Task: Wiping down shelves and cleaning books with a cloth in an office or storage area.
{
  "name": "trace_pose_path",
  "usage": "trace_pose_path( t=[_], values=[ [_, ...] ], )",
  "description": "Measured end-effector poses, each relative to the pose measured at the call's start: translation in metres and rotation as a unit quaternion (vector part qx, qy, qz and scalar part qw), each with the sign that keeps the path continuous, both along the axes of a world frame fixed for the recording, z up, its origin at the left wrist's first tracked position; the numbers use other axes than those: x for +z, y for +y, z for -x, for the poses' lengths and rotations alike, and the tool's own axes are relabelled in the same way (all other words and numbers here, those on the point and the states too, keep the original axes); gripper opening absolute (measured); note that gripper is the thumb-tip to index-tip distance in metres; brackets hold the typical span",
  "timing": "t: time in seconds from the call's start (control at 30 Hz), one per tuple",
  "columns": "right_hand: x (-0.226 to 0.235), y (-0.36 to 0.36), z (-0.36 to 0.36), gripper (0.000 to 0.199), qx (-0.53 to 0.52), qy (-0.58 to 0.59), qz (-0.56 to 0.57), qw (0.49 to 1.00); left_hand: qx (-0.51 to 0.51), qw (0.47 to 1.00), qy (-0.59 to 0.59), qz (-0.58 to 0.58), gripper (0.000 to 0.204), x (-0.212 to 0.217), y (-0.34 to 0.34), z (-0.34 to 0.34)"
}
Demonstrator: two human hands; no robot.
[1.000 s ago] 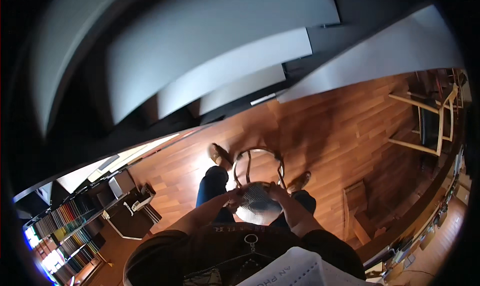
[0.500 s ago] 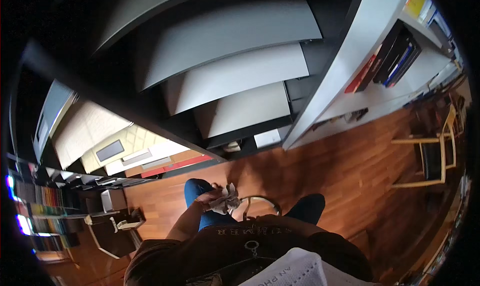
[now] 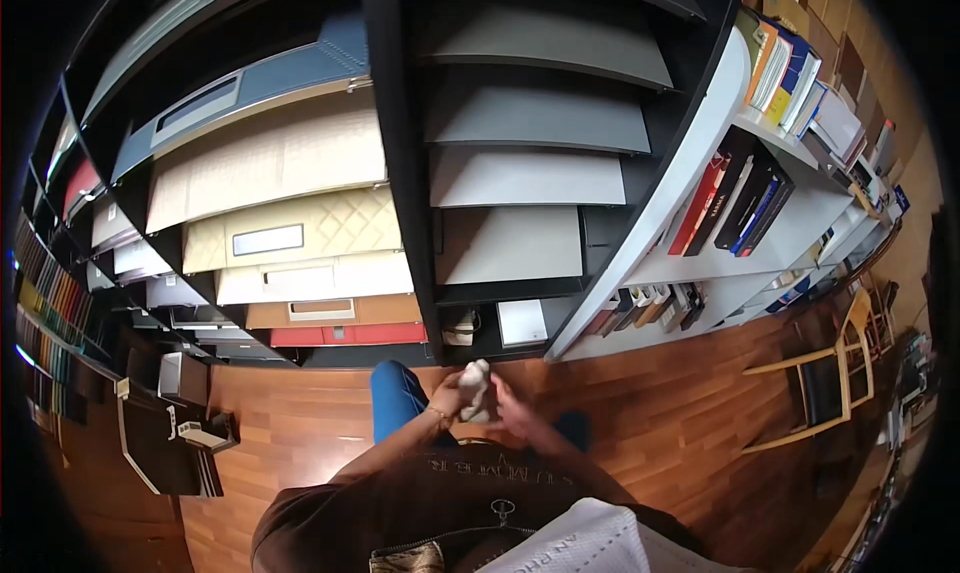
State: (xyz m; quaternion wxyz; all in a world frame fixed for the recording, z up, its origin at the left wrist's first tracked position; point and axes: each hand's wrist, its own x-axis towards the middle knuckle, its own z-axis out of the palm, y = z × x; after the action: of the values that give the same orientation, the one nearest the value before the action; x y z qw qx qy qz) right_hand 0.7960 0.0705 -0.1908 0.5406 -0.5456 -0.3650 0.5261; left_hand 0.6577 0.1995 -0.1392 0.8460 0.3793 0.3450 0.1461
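Observation:
A crumpled pale grey cloth [image 3: 477,375] is bunched up in front of my body, above my lap. My left hand [image 3: 449,398] has its fingers closed round the cloth's left side. On the other side, my right hand [image 3: 514,411] is raised beside the cloth, its fingertips close to or touching it. Motion smears the right fingers, so their grip is unclear. Beyond both hands stands a tall black shelf unit [image 3: 410,223]. Its right section carries grey and white slanted panels [image 3: 525,178]; its left one has cream, brown and red sample panels [image 3: 300,185].
A white bookcase [image 3: 650,213] with several books [image 3: 730,201] adjoins the unit on the right. Farther right is a wooden chair [image 3: 845,373]. At left, a dark box-like piece [image 3: 165,443] stands on the wooden floor [image 3: 270,413]. My knee [image 3: 393,393] is near the lowest shelf.
My right hand has come up beside the cloth, which is now bunched between both hands. The view has swung, showing more of the left shelves and the bookcase.

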Motion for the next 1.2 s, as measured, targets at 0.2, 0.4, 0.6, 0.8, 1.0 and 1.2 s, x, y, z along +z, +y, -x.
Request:
trace_pose_path(
  t=[0.2, 0.4, 0.6, 0.8, 1.0, 1.2],
  values=[
    [0.123, 0.032, -0.057, 0.036, -0.093, 0.355, 0.005, 0.93, -0.165, 0.85, -0.002, -0.5, 0.058, 0.131, 0.001, -0.057],
    [0.288, 0.056, -0.075, 0.046, -0.066, 0.345, -0.191, 0.917, 0.13, 0.453, 0.016, -0.882, 0.035, 0.288, 0.087, -0.036],
    [0.342, 0.114, -0.134, 0.046, -0.256, 0.027, -0.265, 0.929, 0.025, 0.251, 0.082, -0.964, 0.033, 0.301, 0.15, -0.083],
    [0.34, 0.164, -0.25, 0.044, -0.389, -0.711, -0.083, 0.58, -0.076, 0.087, 0.177, -0.977, 0.044, 0.302, 0.176, -0.101],
    [0.345, 0.216, -0.242, 0.032, -0.34, -0.735, -0.089, 0.579, -0.024, 0.035, 0.139, -0.989, 0.056, 0.264, 0.197, -0.096],
    [0.35, 0.28, -0.133, 0.035, -0.219, -0.732, -0.209, 0.611, -0.031, 0.093, 0.146, -0.984, 0.055, 0.263, 0.194, -0.1]
  ],
)
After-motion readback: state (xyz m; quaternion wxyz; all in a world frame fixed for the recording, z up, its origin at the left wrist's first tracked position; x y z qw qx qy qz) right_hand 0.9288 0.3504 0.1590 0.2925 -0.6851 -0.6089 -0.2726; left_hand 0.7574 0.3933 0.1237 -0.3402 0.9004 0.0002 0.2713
